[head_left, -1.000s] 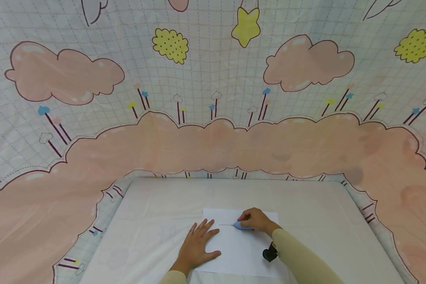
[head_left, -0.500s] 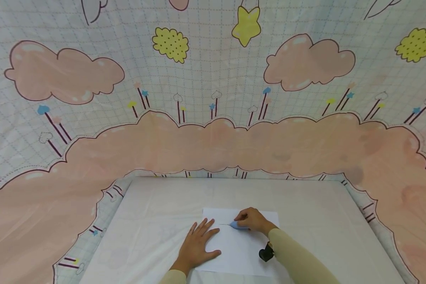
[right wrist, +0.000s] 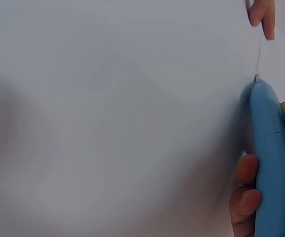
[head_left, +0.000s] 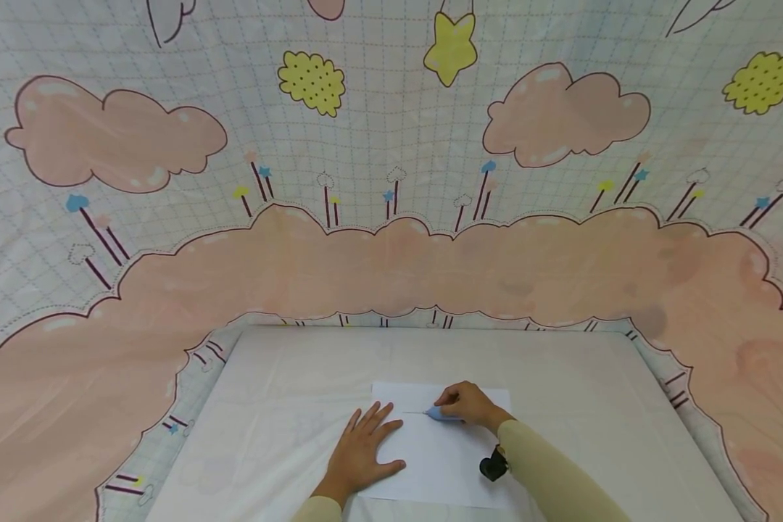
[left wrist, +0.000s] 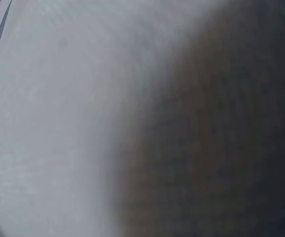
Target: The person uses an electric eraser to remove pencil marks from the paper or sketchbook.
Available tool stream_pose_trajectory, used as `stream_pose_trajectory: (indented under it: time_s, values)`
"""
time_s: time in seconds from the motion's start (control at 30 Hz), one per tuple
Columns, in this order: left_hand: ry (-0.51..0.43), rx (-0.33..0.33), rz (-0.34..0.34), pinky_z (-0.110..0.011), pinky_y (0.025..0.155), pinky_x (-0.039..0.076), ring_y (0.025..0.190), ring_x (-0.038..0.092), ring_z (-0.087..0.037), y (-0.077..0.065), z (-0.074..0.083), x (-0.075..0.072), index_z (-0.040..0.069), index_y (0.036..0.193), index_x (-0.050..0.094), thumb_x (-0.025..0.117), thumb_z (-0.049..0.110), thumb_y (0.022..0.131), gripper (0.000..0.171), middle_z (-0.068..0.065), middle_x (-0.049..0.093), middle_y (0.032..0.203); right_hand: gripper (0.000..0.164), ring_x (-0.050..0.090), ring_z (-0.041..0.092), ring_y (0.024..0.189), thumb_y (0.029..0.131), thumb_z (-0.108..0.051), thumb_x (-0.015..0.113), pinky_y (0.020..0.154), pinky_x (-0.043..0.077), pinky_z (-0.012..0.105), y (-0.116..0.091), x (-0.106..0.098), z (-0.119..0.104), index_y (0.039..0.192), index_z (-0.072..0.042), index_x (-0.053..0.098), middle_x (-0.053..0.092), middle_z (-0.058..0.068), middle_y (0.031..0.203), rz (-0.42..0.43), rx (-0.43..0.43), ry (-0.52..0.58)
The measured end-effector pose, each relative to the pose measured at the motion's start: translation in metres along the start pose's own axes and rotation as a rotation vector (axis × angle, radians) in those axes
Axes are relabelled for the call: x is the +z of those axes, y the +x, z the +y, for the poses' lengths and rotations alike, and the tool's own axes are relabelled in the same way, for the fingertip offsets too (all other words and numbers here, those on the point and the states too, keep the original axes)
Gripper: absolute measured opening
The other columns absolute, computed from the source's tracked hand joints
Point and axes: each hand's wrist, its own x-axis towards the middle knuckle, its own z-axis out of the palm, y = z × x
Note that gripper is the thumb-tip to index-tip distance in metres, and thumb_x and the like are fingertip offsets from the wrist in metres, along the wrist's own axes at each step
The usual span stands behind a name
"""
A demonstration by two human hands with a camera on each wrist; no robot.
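Note:
A white sheet of paper (head_left: 440,475) lies on the pale table, with a thin dark line (head_left: 412,412) across its upper part. My left hand (head_left: 364,453) rests with spread fingers on the sheet's left edge. Over the paper's upper right, my right hand (head_left: 473,407) grips a smooth blue handheld tool (head_left: 442,414) with a rounded body; its exact kind is unclear. In the right wrist view, the tool's small narrow tip meets the end of the line, and fingers (right wrist: 247,169) and thumb curl round its body. The left wrist view is mostly blurred.
A pale cloth covers the table (head_left: 287,377). A black wrist camera (head_left: 494,464) sits at my right wrist, above the paper. Behind the table hangs a printed curtain (head_left: 391,272) with clouds and stars.
My right hand moved the blue tool slightly left along the line, then a little back to the right. My left hand stayed in place.

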Motion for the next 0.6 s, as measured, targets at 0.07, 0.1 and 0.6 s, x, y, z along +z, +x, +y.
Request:
stream_pose_trajectory:
  time_s: [0.07,0.1,0.6]
  values:
    - [-0.002,-0.005,-0.014,-0.053,0.120,0.021,0.150,0.024,-0.021,0.0000,0.0004,-0.0012,0.037,0.140,0.052,0.043,0.082,0.082,0.074,0.008,0.030,0.161,0.010,0.049,0.011,0.062,0.084,-0.009,0.071,0.047,0.043,0.022,0.0010,0.0018,-0.0016,0.093,-0.008,0.075,0.070,-0.001,0.088,-0.003,-0.007,0.005]
    - [-0.003,-0.005,-0.018,-0.053,0.120,0.021,0.150,0.024,-0.021,-0.0001,0.0006,-0.0017,0.037,0.140,0.051,0.043,0.082,0.083,0.074,0.008,0.030,0.161,0.010,0.049,0.011,0.062,0.084,-0.009,0.072,0.047,0.044,0.023,0.0014,0.0027,-0.0027,0.093,-0.008,0.075,0.070,0.000,0.088,-0.004,-0.011,0.011]
    - [0.007,-0.012,-0.026,-0.053,0.120,0.022,0.150,0.024,-0.021,0.0009,-0.0002,0.0012,0.037,0.140,0.051,0.039,0.084,0.082,0.075,0.009,0.029,0.161,0.010,0.052,0.014,0.070,0.084,-0.009,0.071,0.052,0.047,0.025,-0.0037,-0.0047,-0.0033,0.094,-0.007,0.075,0.069,0.001,0.089,0.001,0.004,-0.011]
